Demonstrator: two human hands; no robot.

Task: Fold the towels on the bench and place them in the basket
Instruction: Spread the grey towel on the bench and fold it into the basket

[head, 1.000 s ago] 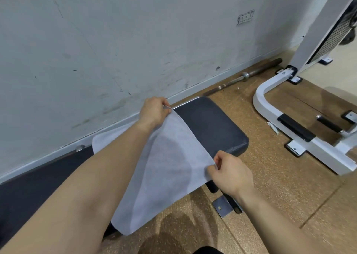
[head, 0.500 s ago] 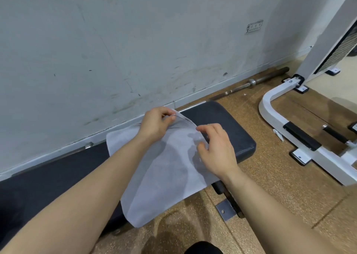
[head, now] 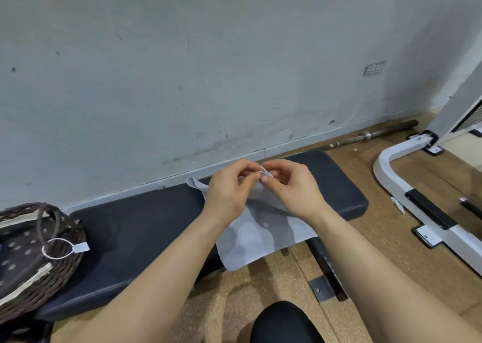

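Right hand [head: 294, 189] now perhaps against left hand [head: 227, 192]

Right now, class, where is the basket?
In the head view, the basket is at the far left edge, at the bench's left end, well left of the towel.

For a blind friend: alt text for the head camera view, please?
The left hand and right hand pinch corners of a pale grey towel together over a dark padded bench; the towel hangs off its near edge. A wicker basket sits at its left end, a barbell by the wall.
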